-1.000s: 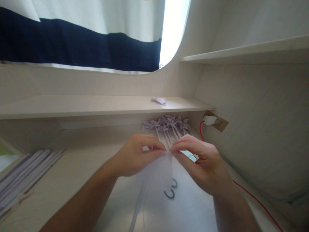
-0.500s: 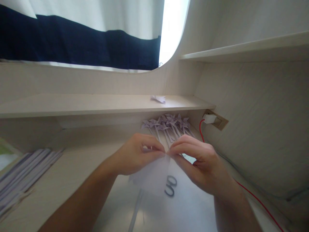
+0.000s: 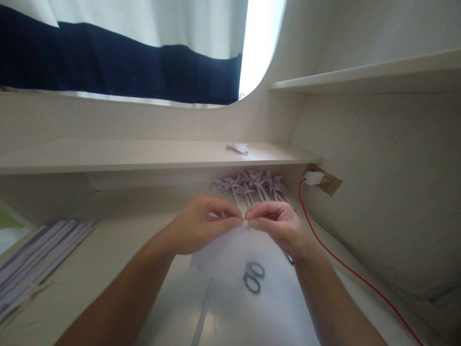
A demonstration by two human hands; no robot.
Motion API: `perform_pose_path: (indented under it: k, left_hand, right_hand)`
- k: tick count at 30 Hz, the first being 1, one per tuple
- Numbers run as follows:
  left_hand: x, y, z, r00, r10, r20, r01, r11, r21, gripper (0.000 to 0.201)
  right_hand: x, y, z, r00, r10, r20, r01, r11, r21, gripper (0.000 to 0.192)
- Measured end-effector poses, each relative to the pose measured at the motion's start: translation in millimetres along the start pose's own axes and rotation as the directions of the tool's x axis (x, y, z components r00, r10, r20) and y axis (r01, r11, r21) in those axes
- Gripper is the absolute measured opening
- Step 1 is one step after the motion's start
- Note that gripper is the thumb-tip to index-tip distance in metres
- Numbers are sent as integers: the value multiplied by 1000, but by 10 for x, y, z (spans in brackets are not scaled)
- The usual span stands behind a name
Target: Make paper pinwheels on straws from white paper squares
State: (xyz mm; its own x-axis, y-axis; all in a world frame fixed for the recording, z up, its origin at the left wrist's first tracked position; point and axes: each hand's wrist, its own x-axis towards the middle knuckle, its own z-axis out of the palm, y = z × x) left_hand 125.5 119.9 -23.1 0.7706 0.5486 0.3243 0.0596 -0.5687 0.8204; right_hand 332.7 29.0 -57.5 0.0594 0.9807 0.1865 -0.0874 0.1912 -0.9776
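Where fingertips meet, blurred paper (image 3: pixel 219 252), scissors (image 3: pixel 254 278) half-hidden.

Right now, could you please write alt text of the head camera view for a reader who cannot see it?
The left hand and right hand pinch a pale sheet of paper together above a light desk. Scissors lie beneath it, paper pinwheels cluster behind under a low shelf, and a red wire runs along the right.
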Motion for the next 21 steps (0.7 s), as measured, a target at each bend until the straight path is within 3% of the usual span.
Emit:
perform_pose_path:
  k: [12,15,18,21]
  left_hand:
    - [16,-53,26,998,7,-68,-11,999,-48,10]
    - [43,-110,39,988,13,-155,-13,1000,3,10]
    - [81,-173,44,957,-3,-290,12,1000,29,31]
    - [126,-231,48,922,-27,-386,11,999,-45,64]
  right_hand:
    - [79,167,23,999,-18,36,15,996,87,14]
    - [90,166,64,1000,0,17,-2,989,147,14]
    - [112,136,103,999,2,-32,7,964,266,16]
    - [145,98,129,997,11,-83,25,910,413,17]
